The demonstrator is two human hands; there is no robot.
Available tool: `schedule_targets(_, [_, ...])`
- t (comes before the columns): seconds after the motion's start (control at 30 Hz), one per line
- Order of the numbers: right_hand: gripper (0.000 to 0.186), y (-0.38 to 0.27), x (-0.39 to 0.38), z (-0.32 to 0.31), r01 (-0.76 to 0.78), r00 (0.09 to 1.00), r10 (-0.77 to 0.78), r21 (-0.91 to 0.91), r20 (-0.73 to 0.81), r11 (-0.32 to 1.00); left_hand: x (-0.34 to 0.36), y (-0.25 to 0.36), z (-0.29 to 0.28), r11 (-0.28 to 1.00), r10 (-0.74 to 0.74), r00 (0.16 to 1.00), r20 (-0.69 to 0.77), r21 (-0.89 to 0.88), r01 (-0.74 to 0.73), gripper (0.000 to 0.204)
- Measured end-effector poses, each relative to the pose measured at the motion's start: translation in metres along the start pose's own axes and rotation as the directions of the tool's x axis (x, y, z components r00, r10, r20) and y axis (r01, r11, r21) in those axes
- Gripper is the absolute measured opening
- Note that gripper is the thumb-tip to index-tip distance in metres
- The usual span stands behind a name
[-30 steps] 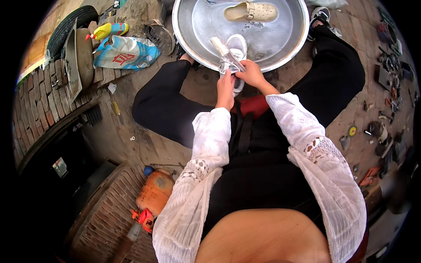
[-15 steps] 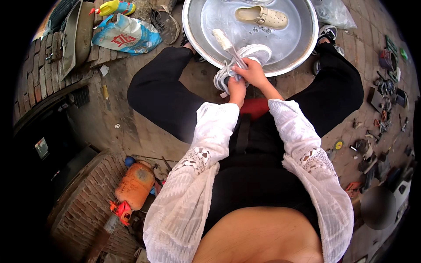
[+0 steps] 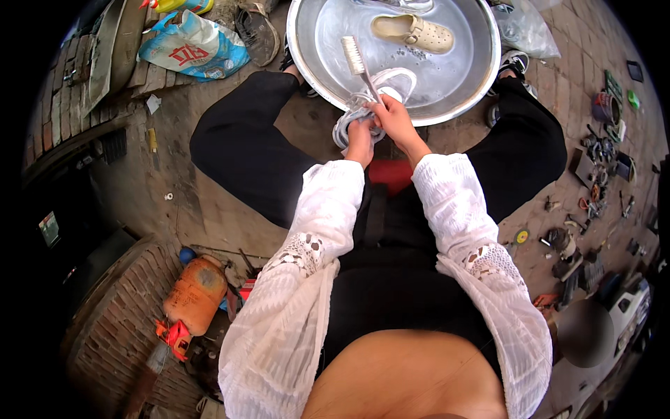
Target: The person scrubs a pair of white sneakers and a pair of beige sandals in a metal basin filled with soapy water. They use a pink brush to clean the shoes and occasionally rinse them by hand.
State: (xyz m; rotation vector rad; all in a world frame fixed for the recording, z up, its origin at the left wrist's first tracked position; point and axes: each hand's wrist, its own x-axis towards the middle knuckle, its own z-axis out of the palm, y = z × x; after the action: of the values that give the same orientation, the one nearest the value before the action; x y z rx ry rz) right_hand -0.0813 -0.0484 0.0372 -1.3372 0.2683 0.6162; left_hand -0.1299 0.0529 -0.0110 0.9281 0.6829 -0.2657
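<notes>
My left hand (image 3: 360, 142) is closed on a wet white-and-grey sneaker (image 3: 398, 82), gripping it over the near rim of a wide metal basin (image 3: 486, 66). My right hand (image 3: 395, 122) is wrapped round the handle of a scrub brush (image 3: 352, 56), its white bristles raised above the sneaker. In the basin, shallow water surrounds a beige clog (image 3: 434, 38), and part of another shoe (image 3: 412, 5) shows at the top.
Left of the basin lie a dark shoe (image 3: 257, 36), a blue-and-white bag (image 3: 187, 45) and bricks (image 3: 61, 105). An orange cylinder (image 3: 195, 293) is at lower left. Right are a plastic bag (image 3: 527, 31) and scattered tools (image 3: 601, 150). My bent legs flank the basin.
The sneaker and brush have turned, the bristles now standing higher and more upright over the basin. My hands stay on them. The view has shifted, moving the surroundings in frame.
</notes>
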Motion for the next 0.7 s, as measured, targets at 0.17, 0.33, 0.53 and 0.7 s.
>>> schedule_targets(0.17, [0.009, 0.015, -0.004, -0.027, -0.063, 0.987, 0.084, 0.152, -0.139, 0.986, -0.002, 0.024, 0.021, 0.866, -0.078, 0.965, 0.249, -0.463, 0.19, 0.036])
schedule_targets(0.33, [0.015, 0.022, -0.004, -0.023, 0.038, 0.986, -0.057, -0.119, -0.16, 0.992, 0.005, 0.021, 0.014, 0.926, -0.15, 0.985, 0.081, -0.339, 0.169, 0.033])
schedule_targets(0.53, [0.029, 0.02, -0.015, -0.034, 0.284, 0.857, -0.455, -0.517, -0.24, 0.808, 0.018, 0.009, 0.01, 0.924, -0.181, 0.983, 0.026, -0.337, 0.179, 0.031])
schedule_targets(0.7, [0.03, -0.016, -0.045, -0.036, 0.002, 0.893, -0.225, -0.497, -0.389, 0.868, 0.02, 0.02, 0.023, 0.83, -0.189, 0.982, 0.014, -0.531, 0.167, 0.037])
